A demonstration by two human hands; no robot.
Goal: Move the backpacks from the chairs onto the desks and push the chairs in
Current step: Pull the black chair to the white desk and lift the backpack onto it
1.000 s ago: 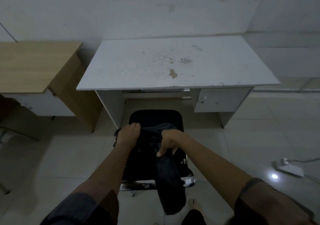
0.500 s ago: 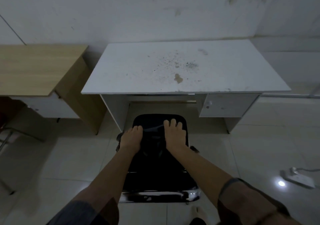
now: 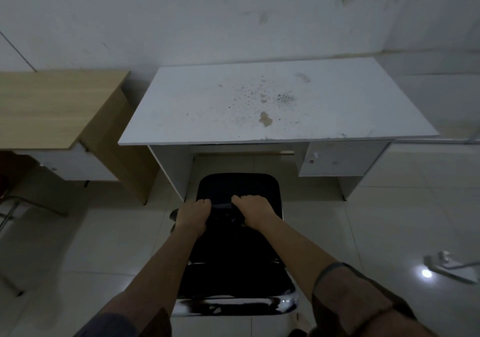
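chair frame: nearest item, chrome bar across the bottom of view, shiny, probably slick. Rigid, so a fair push point once the seat is empty.
chair: black, facing the white desk, front edge of seat just short of the kneehole. Not yet pushed in.
backpack: black, lying on the chair seat, dark on dark, outline hard to separate from the upholstery. Not yet on a desk.
left hand: on the left upper part of the backpack, fingers curled down into the fabric. Reads as a grasp.
right hand: on the right upper part, fingers bent over the top edge, apparently gripping fabric or a strap. Exact hold cannot be told in this light.
handling, judged: soft shell, sags and folds when lifted, no stiff edge to rely on. Weight unknown; two hands suggest some load or plain bulk. Not fragile by look, contents unseen.
where to hold, judged: top seam or carry handle between the two hands, else both shoulders of the bag. Loose straps may drag on the chair frame.
white desk: straight ahead past the chair, top stained with specks and a brown patch. Likely drop spot, near edge closest.
wooden desk: to the left, touching or just beside the white desk.
power strip: on the floor tiles far right, well apart from the chair.
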